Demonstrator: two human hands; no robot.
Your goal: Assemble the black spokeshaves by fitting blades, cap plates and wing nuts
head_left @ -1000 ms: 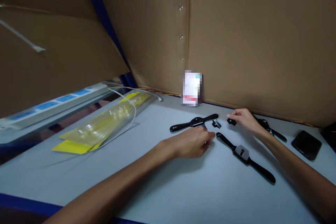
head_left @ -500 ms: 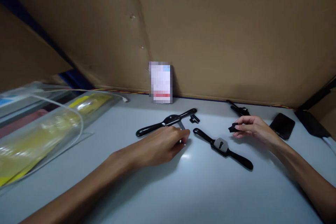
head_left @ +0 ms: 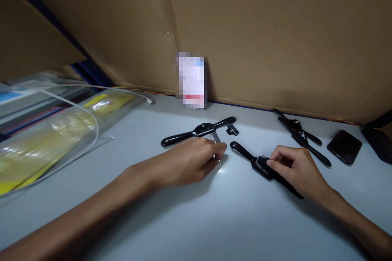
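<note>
A black spokeshave (head_left: 243, 150) lies slanted on the table, and my right hand (head_left: 295, 169) pinches a small black cap (head_left: 262, 163) against its middle, over the grey blade. To the left, my left hand (head_left: 199, 159) is closed beside a second black spokeshave (head_left: 177, 138). A grey metal strip (head_left: 217, 137) shows just past its fingers, and a silvery bit shows at the fingertips. Whether the hand grips the strip is hidden. Between the spokeshaves, at the back, rests a loose black cap (head_left: 232, 130).
More black spokeshaves (head_left: 318, 157) lie at the back right, near a black smartphone (head_left: 344, 147). A blurred, light-coloured card or screen (head_left: 192, 81) leans on the brown back wall. Plastic bags with yellow (head_left: 70, 130) and a white cable (head_left: 94, 120) occupy the left.
My right hand has brought the black cap left and down onto the spokeshave's middle. My left hand stays closed in nearly the same place. The view has shifted slightly.
</note>
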